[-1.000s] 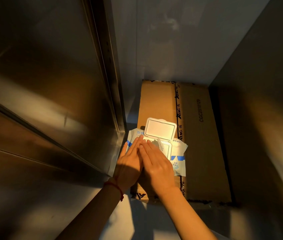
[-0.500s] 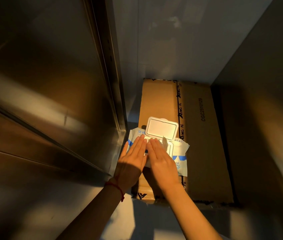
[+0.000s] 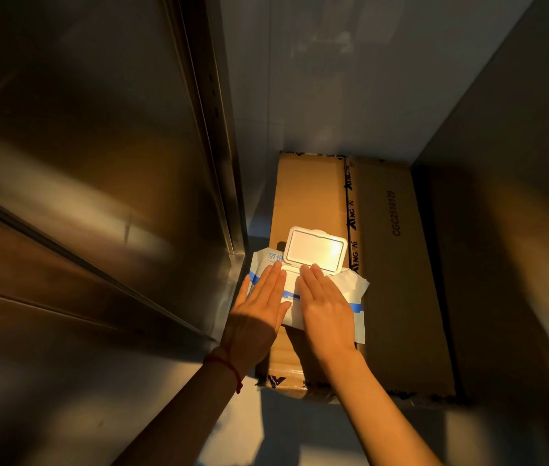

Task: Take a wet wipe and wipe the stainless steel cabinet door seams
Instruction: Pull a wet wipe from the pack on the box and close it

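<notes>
Flat, both hands (image 3: 296,307) press the wipes pack (image 3: 350,287) on a cardboard box (image 3: 400,280) beside the steel cabinet door (image 3: 98,196).

White wet wipe pack (image 3: 355,287) with blue stripe, flip lid (image 3: 315,249) open upright, lying flat beside stainless steel cabinet door (image 3: 98,169).

The scene is dimly lit in warm amber, with the brightest glare thrown off the open white lid (image 3: 315,249). Soft streaked reflections are seen on the steel door (image 3: 91,183) at left, while the corners are lost in shadow. Straight edges are bent outward by wide-angle distortion, and the margins are slightly blurred.
</notes>
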